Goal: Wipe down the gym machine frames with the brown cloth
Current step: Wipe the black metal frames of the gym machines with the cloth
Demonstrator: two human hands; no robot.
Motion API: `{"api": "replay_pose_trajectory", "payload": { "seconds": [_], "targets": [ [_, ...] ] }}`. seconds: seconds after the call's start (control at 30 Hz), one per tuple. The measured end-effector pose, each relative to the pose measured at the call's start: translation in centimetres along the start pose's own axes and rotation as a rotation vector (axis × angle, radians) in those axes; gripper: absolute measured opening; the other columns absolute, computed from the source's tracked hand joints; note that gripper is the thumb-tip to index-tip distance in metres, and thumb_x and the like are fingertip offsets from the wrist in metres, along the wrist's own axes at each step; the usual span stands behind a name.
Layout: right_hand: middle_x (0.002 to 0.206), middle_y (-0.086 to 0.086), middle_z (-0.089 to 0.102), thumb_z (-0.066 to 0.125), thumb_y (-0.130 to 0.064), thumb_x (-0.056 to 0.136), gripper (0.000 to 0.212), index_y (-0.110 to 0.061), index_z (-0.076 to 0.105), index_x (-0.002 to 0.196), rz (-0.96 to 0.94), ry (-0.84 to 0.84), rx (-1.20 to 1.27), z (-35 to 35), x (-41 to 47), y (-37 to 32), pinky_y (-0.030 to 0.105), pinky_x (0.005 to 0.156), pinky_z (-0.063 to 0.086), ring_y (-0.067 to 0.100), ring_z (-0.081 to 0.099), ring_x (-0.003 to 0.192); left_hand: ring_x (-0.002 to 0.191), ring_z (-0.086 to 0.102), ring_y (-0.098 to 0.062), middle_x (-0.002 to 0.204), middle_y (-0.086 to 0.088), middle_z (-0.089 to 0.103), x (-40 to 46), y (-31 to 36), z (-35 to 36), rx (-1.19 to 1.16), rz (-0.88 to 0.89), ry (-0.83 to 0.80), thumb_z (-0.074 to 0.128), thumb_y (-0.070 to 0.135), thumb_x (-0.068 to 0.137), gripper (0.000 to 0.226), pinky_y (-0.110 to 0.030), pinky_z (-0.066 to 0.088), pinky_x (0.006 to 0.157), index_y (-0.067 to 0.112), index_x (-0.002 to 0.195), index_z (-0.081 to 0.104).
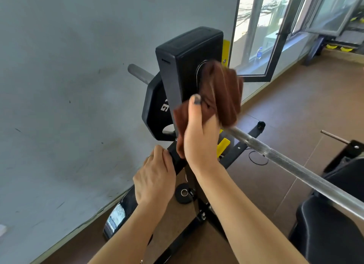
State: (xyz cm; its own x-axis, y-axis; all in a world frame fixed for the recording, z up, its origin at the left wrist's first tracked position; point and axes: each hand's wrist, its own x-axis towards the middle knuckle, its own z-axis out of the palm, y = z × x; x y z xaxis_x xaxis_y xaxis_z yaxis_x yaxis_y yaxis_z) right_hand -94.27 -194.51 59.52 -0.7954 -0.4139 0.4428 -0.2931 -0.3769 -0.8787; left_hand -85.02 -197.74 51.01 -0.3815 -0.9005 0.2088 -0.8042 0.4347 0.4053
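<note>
right hand (199, 137) grips cloth (220, 94), wiping the black post (183, 66); left hand (155, 177) grips the frame (175, 161) below. next: work cloth down the post.

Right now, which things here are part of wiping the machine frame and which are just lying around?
Part of the job:
brown cloth, gripped by the right hand
black upright frame, under the cloth
left hand, holding a lower black bar

Just lying about:
barbell
black weight plate
water bottle by the window
black bench pad
</note>
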Motion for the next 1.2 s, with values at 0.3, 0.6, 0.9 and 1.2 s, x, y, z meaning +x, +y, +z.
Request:
{"api": "replay_pose_trajectory", "payload": {
  "seconds": [0.3, 0.6, 0.9, 1.2],
  "targets": [
    [0.126, -0.039, 0.055, 0.055, -0.054, 0.095, 0.038, -0.045, 0.048, 0.131, 0.021, 0.106, 0.021, 0.2, -0.1, 1.3, 0.019, 0.112, 0.040, -0.011, 0.052, 0.122, 0.061, 0.050, -0.011, 0.068, 0.010, 0.049, -0.1, 0.0, 0.1, 0.002, -0.007, -0.008, 0.013, 0.043, 0.106, 0.031, -0.036, 0.046, 0.062, 0.029, 0.086, 0.032],
    [0.136, -0.004, 0.059, 0.051, -0.074, 0.077, 0.069, -0.041, 0.043, 0.137, 0.224, 0.172, 0.084, 1.6, 1.1, -1.5, 0.046, 0.113, 0.045, 0.018, 0.057, 0.127, 0.062, 0.052, -0.013, 0.068, 0.010, 0.049, 0.1, 0.2, 0.1, 0.000, -0.015, -0.016, 0.007, 0.048, 0.103, 0.034, -0.040, 0.051, 0.065, 0.030, 0.085, 0.031],
    [0.134, -0.002, 0.063, 0.051, -0.068, 0.084, 0.077, -0.032, 0.040, 0.151, 0.687, 0.262, 0.222, -1.0, -1.6, 5.0, 0.050, 0.112, 0.046, 0.019, 0.062, 0.120, 0.066, 0.053, -0.014, 0.075, 0.012, 0.053, -0.2, 0.0, 0.0, 0.006, 0.026, 0.001, 0.012, 0.043, 0.104, 0.029, -0.037, 0.050, 0.063, 0.029, 0.088, 0.031],
    [0.140, -0.006, 0.059, 0.053, -0.083, 0.061, 0.099, -0.046, 0.036, 0.151, 0.788, 0.293, 0.298, 0.8, -4.0, 3.3, 0.046, 0.112, 0.046, 0.019, 0.060, 0.123, 0.063, 0.048, -0.011, 0.070, 0.012, 0.048, 0.0, -0.4, 0.5, -0.005, 0.033, -0.002, 0.021, 0.044, 0.107, 0.028, -0.036, 0.044, 0.059, 0.031, 0.083, 0.028]
  ]
}}
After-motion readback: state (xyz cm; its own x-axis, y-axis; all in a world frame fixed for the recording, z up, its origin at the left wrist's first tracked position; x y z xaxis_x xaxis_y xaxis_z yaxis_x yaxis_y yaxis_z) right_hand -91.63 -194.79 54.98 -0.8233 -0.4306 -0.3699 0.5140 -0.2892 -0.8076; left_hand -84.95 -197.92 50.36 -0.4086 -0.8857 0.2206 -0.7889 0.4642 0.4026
